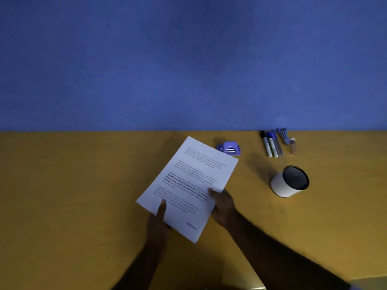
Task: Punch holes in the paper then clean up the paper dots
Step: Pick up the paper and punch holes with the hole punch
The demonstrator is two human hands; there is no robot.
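Paper (pixel 188 181) pinched by left hand (pixel 156 223), right hand (pixel 223 206)

The paper (pixel 188 185) hides a corner of the hole punch (pixel 229 147) and most fingers of the left hand (pixel 158 220) and right hand (pixel 223 204). Its words are too blurry to read.

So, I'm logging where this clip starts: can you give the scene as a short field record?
paper: white printed paper sheet, held by both hands over the yellow table
left hand: pinches the near left edge
right hand: grips the right edge
punch: small purple hole punch on the table beyond the paper, untouched
holes: none visible yet
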